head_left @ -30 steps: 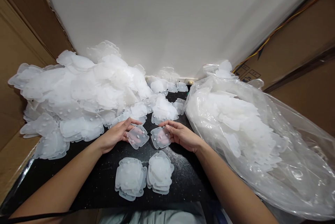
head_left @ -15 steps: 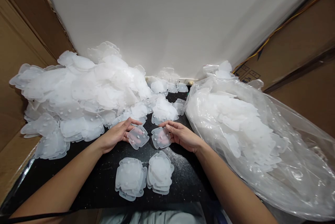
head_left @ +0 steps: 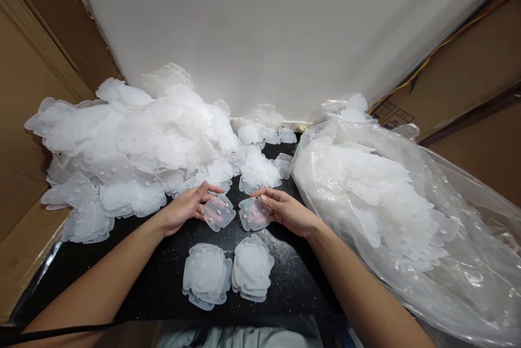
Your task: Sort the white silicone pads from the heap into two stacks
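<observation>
My left hand [head_left: 188, 208] is closed on a thin translucent plastic plate [head_left: 218, 212], roughly square with rounded, notched edges and small raised dots. My right hand [head_left: 287, 211] grips a matching translucent plate [head_left: 254, 214] by its right side. The two plates are side by side with a narrow gap, and fingers show through both. Nearer to me, on the black table [head_left: 163, 277], lie a left stack of plates [head_left: 207, 274] and a right stack [head_left: 252, 267]. Just beyond my hands sits a small heap of the same plates [head_left: 259, 170].
A large heap of plates [head_left: 142, 131] covers the back left. At the right lies a clear plastic bag [head_left: 439, 261] full of plates. Cardboard [head_left: 36, 65] stands at the left, another cardboard box [head_left: 468, 71] at the right, and a pale wall [head_left: 260, 33] behind.
The whole view has shifted slightly, so everything appears a little farther right. Both hands keep their hold on the two plates, with hardly any movement relative to the table.
</observation>
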`<state>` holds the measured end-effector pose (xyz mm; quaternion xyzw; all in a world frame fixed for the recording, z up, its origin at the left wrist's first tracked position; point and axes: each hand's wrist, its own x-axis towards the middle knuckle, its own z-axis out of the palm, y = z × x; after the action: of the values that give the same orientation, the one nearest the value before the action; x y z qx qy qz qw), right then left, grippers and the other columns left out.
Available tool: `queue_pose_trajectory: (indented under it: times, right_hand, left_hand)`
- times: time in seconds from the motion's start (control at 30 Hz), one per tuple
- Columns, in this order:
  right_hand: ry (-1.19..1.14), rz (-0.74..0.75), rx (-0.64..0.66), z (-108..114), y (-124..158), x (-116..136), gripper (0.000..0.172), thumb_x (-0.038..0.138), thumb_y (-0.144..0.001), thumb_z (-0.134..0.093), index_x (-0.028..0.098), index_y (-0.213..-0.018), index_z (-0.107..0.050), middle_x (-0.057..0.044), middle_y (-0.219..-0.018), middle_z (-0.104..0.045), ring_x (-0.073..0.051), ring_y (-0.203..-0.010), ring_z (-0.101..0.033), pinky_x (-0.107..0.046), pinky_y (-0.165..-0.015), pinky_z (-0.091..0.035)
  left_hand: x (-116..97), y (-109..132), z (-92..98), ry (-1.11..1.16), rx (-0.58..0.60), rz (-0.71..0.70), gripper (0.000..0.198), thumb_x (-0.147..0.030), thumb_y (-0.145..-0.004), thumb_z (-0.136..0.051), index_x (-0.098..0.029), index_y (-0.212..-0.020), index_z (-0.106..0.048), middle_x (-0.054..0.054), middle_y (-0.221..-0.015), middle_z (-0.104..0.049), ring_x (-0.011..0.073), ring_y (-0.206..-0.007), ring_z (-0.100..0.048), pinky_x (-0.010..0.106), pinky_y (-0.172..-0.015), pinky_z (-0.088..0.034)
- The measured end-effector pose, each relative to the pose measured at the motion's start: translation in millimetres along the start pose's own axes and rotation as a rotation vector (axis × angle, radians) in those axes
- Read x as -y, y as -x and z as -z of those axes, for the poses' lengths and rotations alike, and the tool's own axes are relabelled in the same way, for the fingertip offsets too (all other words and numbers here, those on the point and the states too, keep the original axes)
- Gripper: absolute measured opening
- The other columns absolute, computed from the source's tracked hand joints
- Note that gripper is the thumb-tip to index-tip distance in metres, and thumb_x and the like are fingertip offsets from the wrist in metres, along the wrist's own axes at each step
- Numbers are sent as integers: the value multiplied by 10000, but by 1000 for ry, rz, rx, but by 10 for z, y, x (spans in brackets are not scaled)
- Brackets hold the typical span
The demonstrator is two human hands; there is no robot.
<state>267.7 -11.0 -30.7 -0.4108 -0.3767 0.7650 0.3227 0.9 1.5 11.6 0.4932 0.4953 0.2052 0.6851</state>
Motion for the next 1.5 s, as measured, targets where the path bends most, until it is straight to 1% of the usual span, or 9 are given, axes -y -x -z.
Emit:
queue_pose_trajectory:
  times: [0.2, 0.47, 0.67, 0.87, 1.07, 1.2, 1.33, 1.43, 1.5]
  right_hand:
    - [105, 29, -37, -6, -35, -49, 493, 557, -612, -828, 187, -758, -537, 15, -705, -646, -124, -647, -612, -271, -645, -475]
    - [270, 161, -91, 30, -53, -75, 514, 628, -664, -755, 196, -733, -485, 49, -634, -530, -107, -576, -512, -242, -554, -356]
    - [199, 119, 91, -42, 75, 30, 446, 534, -685, -789, 191, -712, -505, 79, -535, -471, -65, -474, -382, -222, -494, -302]
    - [474, 64, 336, -126, 112, 26, 406, 489, -655, -823, 174, -724, -577, 35, -661, -567, -96, -593, -494, -232, -575, -385]
    - [810, 351, 148, -154, 66, 15, 258, 431, -772, -741, 193, -736, -647, -1, -772, -585, -134, -678, -520, -256, -622, -419]
    - [917, 509, -189, -85, 3, -2, 158, 312, -899, -568, 200, -815, -640, -24, -783, -627, -159, -711, -570, -291, -671, -459]
    - [1138, 655, -336, -36, -59, -29, 156, 234, -919, -513, 215, -958, -663, -97, -1133, -607, -202, -923, -633, -358, -812, -514]
    - [1338, 666, -324, -59, -69, -42, 176, 198, -929, -501, 209, -996, -663, -113, -1286, -574, -239, -1065, -624, -404, -926, -501]
    - [1484, 632, -320, -84, -58, -44, 201, 174, -932, -492, 204, -1042, -657, -113, -1289, -603, -260, -1046, -630, -437, -918, -503]
  left_hand:
    - [-3, 9, -11, 3, -9, -1, 754, -787, -767, -495, -174, -1197, -585, 142, -1093, -733, 259, -823, -711, 358, -733, -500]
    - [-3, 7, -9, -7, -10, 1, 746, -789, -762, -497, -188, -1192, -598, 128, -1083, -734, 246, -811, -709, 346, -733, -509]
    - [1, 16, -2, 16, -11, 6, 760, -798, -743, -513, -187, -1184, -604, 129, -1064, -735, 250, -805, -710, 360, -739, -518]
    - [12, -1, -20, 33, -19, 5, 747, -783, -730, -552, -176, -1162, -609, 131, -1042, -739, 242, -777, -704, 358, -723, -515]
    - [12, 11, 82, -74, 40, -50, 528, -575, -794, -666, -199, -1162, -629, 81, -1015, -733, 171, -740, -670, 298, -708, -504]
    - [-126, 179, 132, -351, 326, -130, 315, -365, -794, -730, -230, -1079, -717, 44, -956, -728, 182, -816, -664, 276, -723, -503]
    - [-206, 309, 10, -663, 560, -286, 227, -294, -800, -734, -259, -1022, -764, 45, -981, -719, 208, -920, -654, 281, -824, -488]
    - [-152, 270, -88, -729, 487, -399, 186, -302, -817, -718, -272, -994, -764, 45, -1061, -687, 212, -999, -635, 294, -904, -475]
    - [-74, 185, -97, -715, 263, -481, 168, -297, -877, -637, -265, -1006, -741, 48, -1110, -672, 212, -1041, -624, 324, -945, -471]
